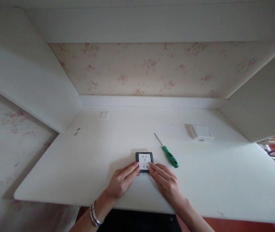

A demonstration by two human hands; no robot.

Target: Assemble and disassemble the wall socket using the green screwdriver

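Note:
A wall socket (pixel 144 158) with a white face and a dark grey surround lies near the front middle of the white desk. My left hand (pixel 122 180) grips its left edge, fingers pressed together. On the opposite edge, my right hand (pixel 165 180) holds it with the thumb and fingers closed. Slots show in the socket's face, which points up. Just to the right lies a screwdriver (pixel 170 156) with a green handle, its metal tip pointing back and left. Toward the back left rests a thin white square frame (pixel 103 115).
A white box-shaped electrical fitting (pixel 202 132) stands at the right. Two small dark screws (pixel 77 131) lie at the left. White panels border the desk (pixel 224 180) on both sides, and floral wallpaper (pixel 149 67) covers the back wall.

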